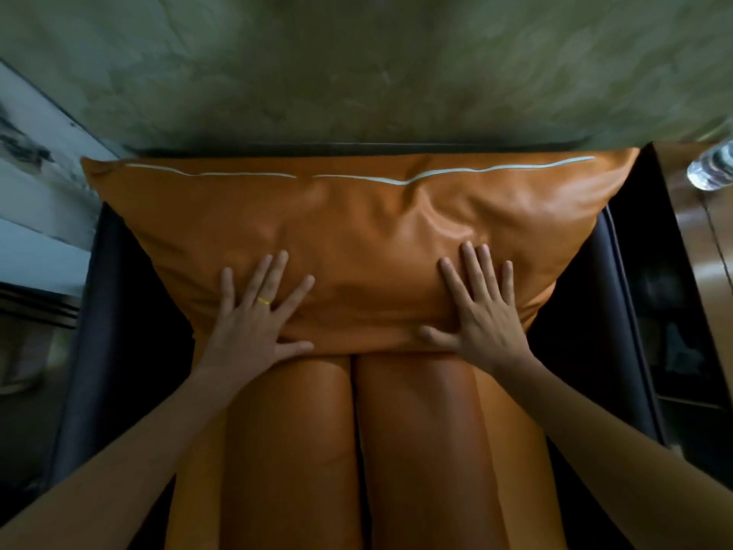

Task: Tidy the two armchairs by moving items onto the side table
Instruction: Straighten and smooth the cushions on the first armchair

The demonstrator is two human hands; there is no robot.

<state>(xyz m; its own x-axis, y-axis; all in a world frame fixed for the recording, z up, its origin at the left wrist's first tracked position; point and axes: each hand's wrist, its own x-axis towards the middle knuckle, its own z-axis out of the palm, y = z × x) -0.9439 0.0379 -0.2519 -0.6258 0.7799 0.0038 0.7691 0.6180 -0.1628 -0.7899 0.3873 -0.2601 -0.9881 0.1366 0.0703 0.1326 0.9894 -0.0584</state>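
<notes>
Orange leather cushion (357, 240), creased, lies under both flat hands (254, 327).

Orange cushion (357, 240) rests in the dark armchair (115, 311).

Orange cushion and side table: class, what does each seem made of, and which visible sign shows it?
Orange cushion: probably leather or faux leather, smooth, with sheen along its creases. Side table: seemingly varnished wood, brown with glossy reflections.
</notes>
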